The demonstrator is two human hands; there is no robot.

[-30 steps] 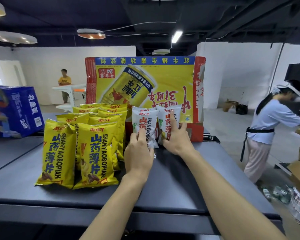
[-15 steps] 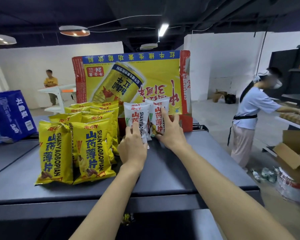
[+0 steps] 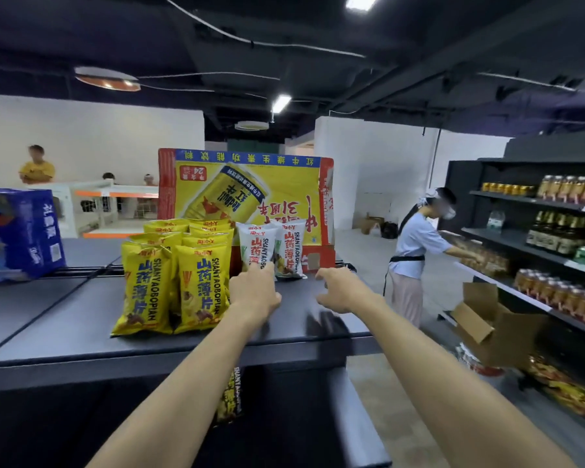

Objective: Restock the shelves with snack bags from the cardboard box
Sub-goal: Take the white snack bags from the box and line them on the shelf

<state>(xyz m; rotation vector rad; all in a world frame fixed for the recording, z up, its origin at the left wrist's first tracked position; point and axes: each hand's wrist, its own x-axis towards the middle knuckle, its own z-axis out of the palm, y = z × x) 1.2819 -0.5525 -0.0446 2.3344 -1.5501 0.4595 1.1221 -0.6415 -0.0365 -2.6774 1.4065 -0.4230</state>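
Observation:
Two white snack bags [image 3: 286, 248] stand upright on the dark shelf top [image 3: 81, 332], in front of a yellow and red cardboard box [image 3: 250, 190]. Rows of yellow snack bags [image 3: 169, 282] stand to their left. My left hand [image 3: 255, 290] is just in front of the left white bag, fingertips at its lower edge, holding nothing. My right hand [image 3: 343, 288] hovers to the right of the white bags with fingers loosely spread, apart from them. Another yellow bag [image 3: 232, 393] shows on the shelf below, between my forearms.
A blue carton [image 3: 17, 231] sits on the shelf top at the left. To the right, a person in a light blue shirt [image 3: 416, 251] works at dark shelving [image 3: 537, 238] with bottles and jars. An open cardboard box [image 3: 493, 329] lies on the floor beside it.
Both hands have come off the white bags and drawn back toward me; the bags stay standing. My view has turned right, bringing the side shelving into sight.

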